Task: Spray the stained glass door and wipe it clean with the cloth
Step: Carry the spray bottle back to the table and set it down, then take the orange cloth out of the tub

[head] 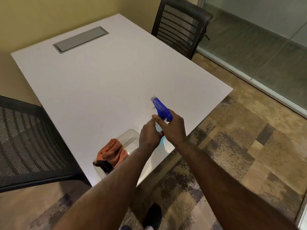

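Observation:
A spray bottle [162,109] with a blue trigger head and pale blue liquid stands over the near right corner of the white table [103,77]. My right hand [173,128] is wrapped around its neck just under the head. My left hand [149,134] grips the bottle's body lower down, hiding most of it. An orange cloth [113,151] lies bunched in a clear plastic tub [131,135] left of my hands. Frosted glass panels [259,47] run along the right side of the room.
A black mesh chair [180,25] stands at the table's far side and another [31,141] at the near left. A grey cable hatch [81,39] is set into the tabletop. Patterned carpet [240,138] covers the floor to the right.

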